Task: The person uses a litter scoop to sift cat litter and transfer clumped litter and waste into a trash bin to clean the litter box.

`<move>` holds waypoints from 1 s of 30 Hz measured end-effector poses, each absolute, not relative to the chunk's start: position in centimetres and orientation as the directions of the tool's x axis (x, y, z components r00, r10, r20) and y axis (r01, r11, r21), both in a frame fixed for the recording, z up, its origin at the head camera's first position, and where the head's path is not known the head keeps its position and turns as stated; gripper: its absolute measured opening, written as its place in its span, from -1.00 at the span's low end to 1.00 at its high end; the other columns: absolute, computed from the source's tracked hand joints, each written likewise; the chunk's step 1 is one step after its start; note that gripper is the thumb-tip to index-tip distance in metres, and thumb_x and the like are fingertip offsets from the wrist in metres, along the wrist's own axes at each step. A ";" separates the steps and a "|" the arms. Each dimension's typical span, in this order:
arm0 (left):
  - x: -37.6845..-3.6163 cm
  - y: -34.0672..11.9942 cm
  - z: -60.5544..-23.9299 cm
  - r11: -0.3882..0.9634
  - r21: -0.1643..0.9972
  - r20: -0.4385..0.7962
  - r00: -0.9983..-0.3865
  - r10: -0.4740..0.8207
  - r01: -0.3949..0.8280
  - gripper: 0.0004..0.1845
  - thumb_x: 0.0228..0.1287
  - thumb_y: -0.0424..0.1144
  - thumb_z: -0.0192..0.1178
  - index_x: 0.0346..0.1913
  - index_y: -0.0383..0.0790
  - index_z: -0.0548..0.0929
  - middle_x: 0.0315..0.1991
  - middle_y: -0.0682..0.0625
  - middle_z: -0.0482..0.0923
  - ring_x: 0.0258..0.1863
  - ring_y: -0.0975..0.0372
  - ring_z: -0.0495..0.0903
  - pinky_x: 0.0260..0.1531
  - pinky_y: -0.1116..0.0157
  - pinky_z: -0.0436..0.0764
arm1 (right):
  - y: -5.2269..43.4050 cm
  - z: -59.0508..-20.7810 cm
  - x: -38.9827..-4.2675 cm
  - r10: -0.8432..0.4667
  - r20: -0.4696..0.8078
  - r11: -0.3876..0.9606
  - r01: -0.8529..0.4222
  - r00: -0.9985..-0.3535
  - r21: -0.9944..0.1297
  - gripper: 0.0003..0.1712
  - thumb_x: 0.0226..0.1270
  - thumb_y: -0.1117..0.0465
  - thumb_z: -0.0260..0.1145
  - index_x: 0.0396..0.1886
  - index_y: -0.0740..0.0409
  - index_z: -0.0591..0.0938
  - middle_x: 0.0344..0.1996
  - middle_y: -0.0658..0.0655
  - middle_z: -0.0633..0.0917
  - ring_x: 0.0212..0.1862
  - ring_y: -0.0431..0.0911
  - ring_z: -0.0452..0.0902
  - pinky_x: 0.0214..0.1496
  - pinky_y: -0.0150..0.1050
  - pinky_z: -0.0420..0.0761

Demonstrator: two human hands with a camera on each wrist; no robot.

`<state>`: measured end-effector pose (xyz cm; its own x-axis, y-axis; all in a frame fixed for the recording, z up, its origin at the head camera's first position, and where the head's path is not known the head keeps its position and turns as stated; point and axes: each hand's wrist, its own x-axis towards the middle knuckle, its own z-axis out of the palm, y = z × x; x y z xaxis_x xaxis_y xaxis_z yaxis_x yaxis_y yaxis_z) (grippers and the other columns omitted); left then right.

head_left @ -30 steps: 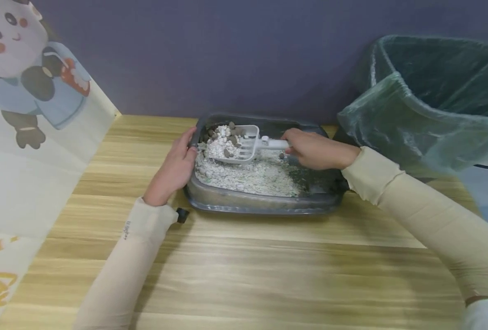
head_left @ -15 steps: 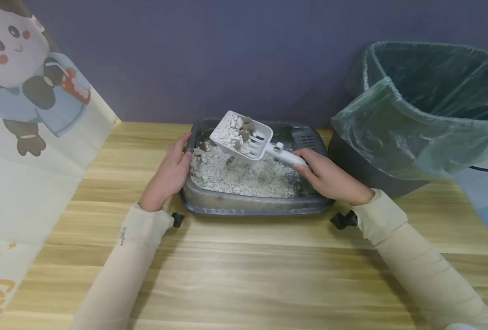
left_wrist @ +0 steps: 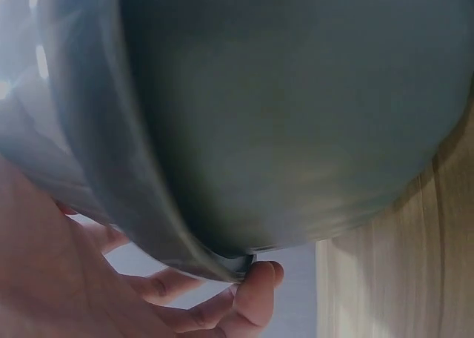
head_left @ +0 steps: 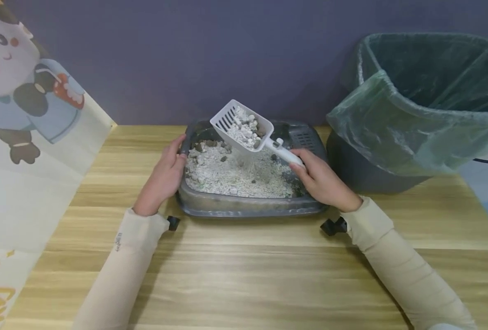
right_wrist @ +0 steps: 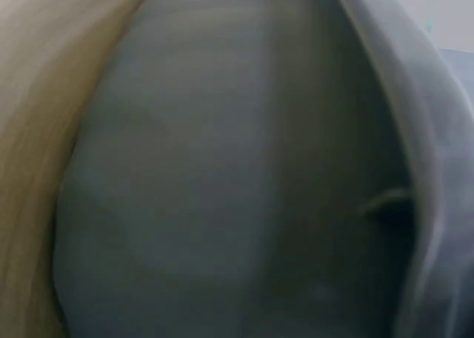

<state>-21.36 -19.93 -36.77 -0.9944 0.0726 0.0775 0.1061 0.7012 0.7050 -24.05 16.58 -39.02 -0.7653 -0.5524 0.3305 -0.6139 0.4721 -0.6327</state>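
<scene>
A grey litter box (head_left: 244,208) holds pale litter (head_left: 235,172) with darker clumps along its far left side. My left hand (head_left: 163,176) grips the box's left rim; in the left wrist view, the fingers (left_wrist: 255,293) curl under the rim's lip. My right hand (head_left: 324,178) holds a white slotted litter scoop (head_left: 287,153) by its handle, over the box. White litter and a few brown clumps (head_left: 248,128) lie in the scoop's basket, bare slots showing at its far left end. Fine litter falls beneath it. In the right wrist view the box wall (right_wrist: 207,167) hides the hand.
A dark bin (head_left: 363,165) lined with a translucent green bag (head_left: 400,119) stands right of the box. Behind is a dark blue wall (head_left: 227,55). The wooden tabletop (head_left: 244,275) extends in front, and a cartoon-printed panel (head_left: 29,192) borders the left.
The scoop has risen out of the litter and tilted, its contents sliding toward the handle end while litter sifts through. The left hand has stayed on the rim.
</scene>
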 end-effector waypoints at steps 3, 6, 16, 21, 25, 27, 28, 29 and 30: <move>-21.3 -20.1 -36.8 0.696 0.709 0.087 -0.993 0.078 0.116 -0.43 0.49 -0.18 -0.30 0.50 -0.12 -0.04 0.35 -0.32 0.06 0.28 -0.14 0.16 0.26 -0.15 0.12 | 16.4 -39.0 -24.0 -0.551 0.349 0.470 -0.627 -0.758 -0.622 -0.62 0.49 0.19 0.02 0.21 0.24 0.36 -0.36 0.06 0.41 -0.50 -0.13 0.26 -0.49 -0.24 0.34; -21.2 -20.2 -36.8 0.694 0.709 0.094 -0.992 0.087 0.128 -0.43 0.49 -0.19 -0.30 0.50 -0.15 -0.04 0.37 -0.32 0.04 0.31 -0.13 0.11 0.28 -0.14 0.07 | 16.4 -39.0 -23.8 -0.543 0.358 0.479 -0.631 -0.760 -0.610 -0.61 0.47 0.20 0.06 0.22 0.22 0.37 -0.31 0.06 0.42 -0.47 -0.13 0.27 -0.48 -0.24 0.34; -21.1 -20.1 -36.8 0.696 0.703 0.110 -0.989 0.101 0.149 -0.44 0.49 -0.21 -0.32 0.50 -0.18 -0.05 0.26 -0.35 0.15 0.19 -0.13 0.23 0.18 -0.15 0.21 | 16.3 -39.2 -23.8 -0.520 0.319 0.513 -0.588 -0.793 -0.625 -0.58 0.44 0.18 0.11 0.24 0.16 0.41 -0.17 0.07 0.48 -0.43 -0.12 0.30 -0.49 -0.23 0.37; -21.1 -20.2 -36.8 0.695 0.704 0.108 -0.989 0.100 0.147 -0.44 0.50 -0.20 -0.34 0.50 -0.16 -0.06 0.23 -0.35 0.17 0.16 -0.12 0.25 0.16 -0.16 0.23 | 16.4 -39.3 -23.9 -0.514 0.316 0.521 -0.583 -0.798 -0.624 -0.55 0.46 0.12 0.07 0.26 0.19 0.42 -0.20 0.07 0.50 -0.43 -0.13 0.33 -0.45 -0.21 0.40; -21.1 -20.1 -36.7 0.696 0.703 0.103 -0.990 0.101 0.144 -0.43 0.50 -0.18 -0.35 0.50 -0.15 -0.07 0.23 -0.35 0.17 0.16 -0.12 0.25 0.15 -0.16 0.23 | 16.5 -39.2 -23.9 -0.492 0.346 0.528 -0.590 -0.799 -0.611 -0.59 0.49 0.10 0.02 0.18 0.20 0.52 -0.36 0.05 0.52 -0.53 -0.13 0.30 -0.50 -0.21 0.36; -21.1 -20.1 -36.7 0.698 0.701 0.103 -0.989 0.103 0.145 -0.43 0.50 -0.18 -0.35 0.50 -0.17 -0.06 0.22 -0.35 0.17 0.16 -0.12 0.25 0.15 -0.16 0.23 | 16.5 -39.2 -23.9 -0.485 0.358 0.527 -0.594 -0.798 -0.608 -0.62 0.51 0.11 -0.01 0.11 0.18 0.58 -0.36 0.04 0.56 -0.52 -0.13 0.34 -0.45 -0.20 0.39; -21.2 -20.1 -36.6 0.698 0.701 0.102 -0.989 0.103 0.145 -0.43 0.50 -0.18 -0.35 0.50 -0.17 -0.06 0.22 -0.35 0.17 0.16 -0.12 0.25 0.15 -0.15 0.23 | 16.5 -39.1 -23.9 -0.486 0.360 0.525 -0.595 -0.797 -0.609 -0.62 0.52 0.11 -0.03 0.08 0.17 0.60 -0.34 0.05 0.59 -0.48 -0.12 0.39 -0.40 -0.19 0.43; -21.2 -20.1 -36.6 0.698 0.701 0.102 -0.989 0.103 0.145 -0.43 0.50 -0.18 -0.35 0.50 -0.17 -0.06 0.21 -0.35 0.18 0.16 -0.12 0.25 0.15 -0.15 0.24 | 16.5 -39.1 -23.9 -0.487 0.360 0.522 -0.596 -0.796 -0.611 -0.62 0.52 0.11 -0.04 0.06 0.16 0.61 -0.31 0.06 0.62 -0.43 -0.11 0.45 -0.35 -0.17 0.46; -21.2 -20.1 -36.6 0.698 0.701 0.102 -0.989 0.103 0.145 -0.44 0.50 -0.18 -0.35 0.50 -0.17 -0.06 0.21 -0.35 0.19 0.15 -0.12 0.26 0.14 -0.15 0.24 | 16.5 -39.1 -23.9 -0.494 0.355 0.519 -0.597 -0.794 -0.612 -0.63 0.52 0.10 -0.04 0.05 0.14 0.62 -0.27 0.05 0.63 -0.39 -0.10 0.47 -0.31 -0.16 0.48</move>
